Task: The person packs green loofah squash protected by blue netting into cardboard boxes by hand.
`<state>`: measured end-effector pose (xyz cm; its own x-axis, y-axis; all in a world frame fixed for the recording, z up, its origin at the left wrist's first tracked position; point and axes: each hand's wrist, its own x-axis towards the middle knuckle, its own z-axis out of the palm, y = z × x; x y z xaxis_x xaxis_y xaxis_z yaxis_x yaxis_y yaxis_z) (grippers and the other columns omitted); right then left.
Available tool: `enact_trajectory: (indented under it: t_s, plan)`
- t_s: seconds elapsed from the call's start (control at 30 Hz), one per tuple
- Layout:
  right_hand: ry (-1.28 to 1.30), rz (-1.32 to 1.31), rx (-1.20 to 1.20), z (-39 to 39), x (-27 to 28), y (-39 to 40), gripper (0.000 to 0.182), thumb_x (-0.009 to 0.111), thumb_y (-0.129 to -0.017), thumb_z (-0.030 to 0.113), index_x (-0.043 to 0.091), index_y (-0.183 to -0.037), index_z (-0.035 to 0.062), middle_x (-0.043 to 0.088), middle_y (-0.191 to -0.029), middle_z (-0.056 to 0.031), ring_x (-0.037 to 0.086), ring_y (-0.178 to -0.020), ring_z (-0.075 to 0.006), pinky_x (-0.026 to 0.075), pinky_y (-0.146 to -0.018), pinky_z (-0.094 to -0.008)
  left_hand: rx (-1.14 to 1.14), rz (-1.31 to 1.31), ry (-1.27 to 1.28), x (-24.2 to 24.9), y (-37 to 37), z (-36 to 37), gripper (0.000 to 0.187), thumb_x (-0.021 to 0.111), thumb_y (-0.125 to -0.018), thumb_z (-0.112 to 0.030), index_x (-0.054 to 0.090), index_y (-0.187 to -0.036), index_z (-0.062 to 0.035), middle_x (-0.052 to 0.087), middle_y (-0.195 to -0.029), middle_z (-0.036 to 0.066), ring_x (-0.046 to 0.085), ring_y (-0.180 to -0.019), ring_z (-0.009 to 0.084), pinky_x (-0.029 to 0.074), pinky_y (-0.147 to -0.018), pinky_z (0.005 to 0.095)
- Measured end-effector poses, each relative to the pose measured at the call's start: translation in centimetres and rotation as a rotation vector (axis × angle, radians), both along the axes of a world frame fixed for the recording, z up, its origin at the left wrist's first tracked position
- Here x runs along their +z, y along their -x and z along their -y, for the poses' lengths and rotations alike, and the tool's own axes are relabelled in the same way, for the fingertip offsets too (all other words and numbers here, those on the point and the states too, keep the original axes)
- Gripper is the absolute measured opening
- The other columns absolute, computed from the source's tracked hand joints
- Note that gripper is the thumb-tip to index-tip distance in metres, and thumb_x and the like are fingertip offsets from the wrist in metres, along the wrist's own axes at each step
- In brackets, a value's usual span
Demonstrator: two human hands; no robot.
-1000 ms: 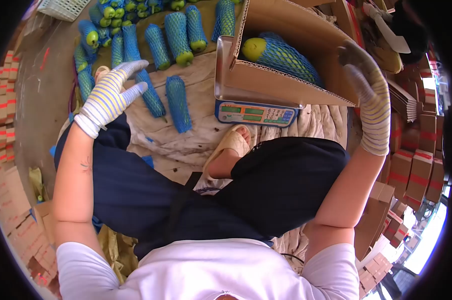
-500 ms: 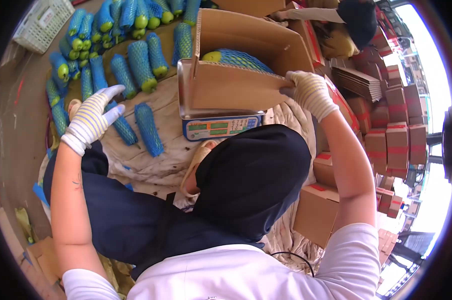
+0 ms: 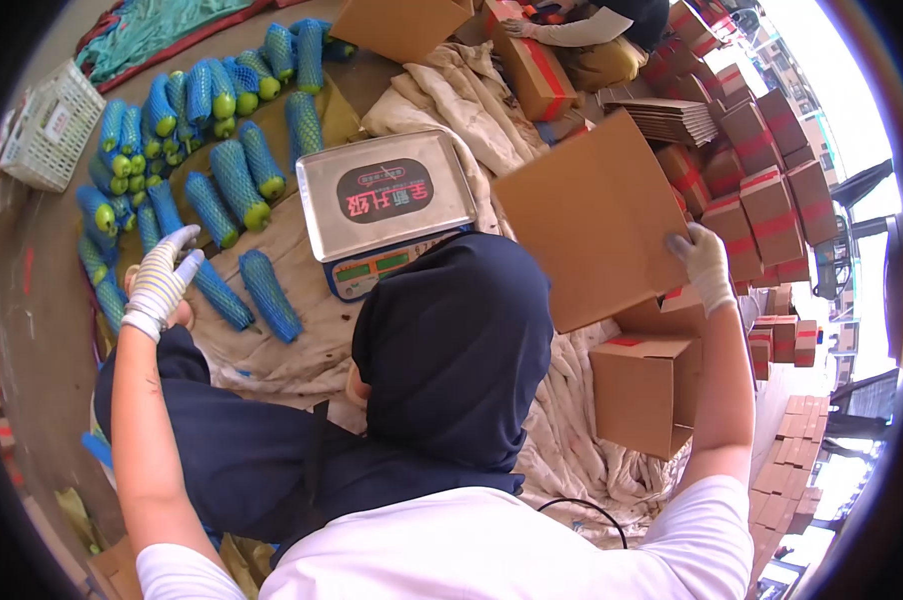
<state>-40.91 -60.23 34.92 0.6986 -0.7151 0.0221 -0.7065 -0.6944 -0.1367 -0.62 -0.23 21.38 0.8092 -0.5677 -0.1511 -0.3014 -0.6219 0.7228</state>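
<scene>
My right hand [image 3: 708, 270], in a striped glove, grips the edge of a cardboard box [image 3: 587, 225] held tilted on the right. A broad side of the box faces me, so its inside is hidden. Left of it, a digital scale [image 3: 444, 212] stands on the cloth with its metal plate bare. My left hand [image 3: 159, 280], also gloved, has its fingers apart and holds nothing. Its fingertips are beside a blue-netted piece [image 3: 224, 297] on the cloth, with another netted piece [image 3: 270, 296] to the right. Further back, several long green gourds [image 3: 240, 190] lie in blue net sleeves.
A white plastic crate [image 3: 54, 125] stands at the far left. A stack of flat cardboard [image 3: 662, 122] and many red-taped boxes [image 3: 772, 215] fill the right. An upright box [image 3: 637, 395] is by my right knee. Another person's sleeve [image 3: 592, 28] shows at the top.
My right hand has moved the cardboard box off the scale to the right and tilted it. The scale plate is now exposed. My left hand stays open near the netted pieces.
</scene>
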Motion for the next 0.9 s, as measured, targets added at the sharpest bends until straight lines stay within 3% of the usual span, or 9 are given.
enact_trajectory:
  t_s: [0.1, 0.2, 0.23, 0.33, 0.5, 0.6, 0.67, 0.8, 0.9]
  plan:
    - [0.225, -0.115, -0.134, -0.8, -2.7, 6.0, 0.030, 0.064, -0.082, 0.030, 0.062, -0.083, 0.0003, 0.062, -0.076, -0.0214, 0.060, -0.076, -0.0408, 0.046, -0.069, -0.0472, 0.012, 0.059, -0.051, 0.5, 0.5, -0.2, 0.039, 0.065, -0.088, -0.007, 0.056, -0.126, -0.0012, 0.062, -0.115, 0.015, 0.062, -0.105, 0.0234, 0.050, -0.092, 0.0328]
    - [0.171, -0.084, -0.321, -1.1, -11.7, 12.8, 0.031, 0.062, -0.084, 0.034, 0.062, -0.086, 0.0032, 0.066, -0.087, -0.0216, 0.061, -0.083, -0.0425, 0.048, -0.074, -0.0491, 0.055, 0.081, -0.095, 1.0, 1.4, -0.7, 0.039, 0.066, -0.087, -0.007, 0.057, -0.124, -0.0024, 0.065, -0.111, 0.014, 0.064, -0.101, 0.0229, 0.050, -0.090, 0.0318]
    - [0.088, -0.082, -0.433, -1.1, -13.9, 13.1, 0.031, 0.062, -0.085, 0.035, 0.062, -0.087, 0.0040, 0.066, -0.090, -0.0215, 0.061, -0.086, -0.0429, 0.049, -0.076, -0.0490, 0.042, 0.108, -0.104, 0.7, 1.4, -1.1, 0.039, 0.067, -0.086, -0.009, 0.058, -0.124, -0.0024, 0.066, -0.108, 0.013, 0.064, -0.099, 0.0228, 0.051, -0.088, 0.0316]
    - [0.052, -0.183, -0.439, -3.8, -16.0, 6.8, 0.032, 0.060, -0.087, 0.035, 0.062, -0.096, 0.0048, 0.067, -0.094, -0.0224, 0.063, -0.091, -0.0414, 0.050, -0.081, -0.0469, -0.043, 0.164, -0.285, 2.6, 2.7, -1.1, 0.041, 0.069, -0.084, -0.013, 0.058, -0.122, -0.0021, 0.065, -0.109, 0.015, 0.064, -0.098, 0.0264, 0.049, -0.086, 0.0334]
    - [-0.040, -0.321, -0.282, -0.4, -16.4, 5.4, 0.034, 0.062, -0.086, 0.037, 0.063, -0.098, 0.0052, 0.067, -0.096, -0.0214, 0.064, -0.094, -0.0377, 0.050, -0.083, -0.0448, 0.081, 0.231, -0.162, 6.8, 6.0, -4.2, 0.044, 0.065, -0.085, -0.011, 0.055, -0.126, 0.0002, 0.059, -0.120, 0.018, 0.058, -0.111, 0.0297, 0.044, -0.097, 0.0353]
    - [-0.103, -0.390, -0.371, -3.5, -11.6, 2.3, 0.035, 0.068, -0.083, 0.030, 0.061, -0.103, 0.0033, 0.065, -0.107, -0.0196, 0.061, -0.102, -0.0365, 0.048, -0.088, -0.0436, 0.242, 0.221, 0.044, 7.1, 6.7, -6.9, 0.043, 0.061, -0.087, -0.006, 0.051, -0.128, 0.0025, 0.057, -0.123, 0.015, 0.057, -0.111, 0.0255, 0.043, -0.098, 0.0342]
    - [0.228, -0.053, -0.139, -4.6, -11.0, 0.5, 0.043, 0.072, -0.076, 0.023, 0.058, -0.111, 0.0035, 0.062, -0.113, -0.0184, 0.059, -0.105, -0.0361, 0.048, -0.088, -0.0436, 0.343, 0.132, 0.132, 8.2, 7.4, -7.1, 0.043, 0.058, -0.088, -0.002, 0.050, -0.130, 0.0019, 0.056, -0.124, 0.012, 0.056, -0.110, 0.0205, 0.044, -0.097, 0.0317]
    - [0.013, 0.352, 0.286, -7.5, -10.9, -8.8, 0.052, 0.074, -0.073, 0.013, 0.054, -0.121, 0.0032, 0.057, -0.120, -0.0188, 0.054, -0.112, -0.0367, 0.044, -0.097, -0.0417, 0.200, 0.091, 0.049, 7.9, 6.5, -5.7, 0.044, 0.059, -0.088, -0.003, 0.049, -0.131, 0.0008, 0.055, -0.127, 0.012, 0.055, -0.113, 0.0204, 0.043, -0.098, 0.0310]
    - [-0.071, 0.395, 0.487, -9.8, -10.2, -17.6, 0.057, 0.073, -0.076, 0.017, 0.051, -0.127, 0.0032, 0.053, -0.129, -0.0187, 0.050, -0.119, -0.0370, 0.041, -0.101, -0.0414, -0.089, 0.275, -0.227, 9.0, 6.0, -1.3, 0.048, 0.065, -0.085, -0.019, 0.052, -0.127, 0.0005, 0.058, -0.117, 0.021, 0.058, -0.109, 0.0353, 0.043, -0.098, 0.0378]
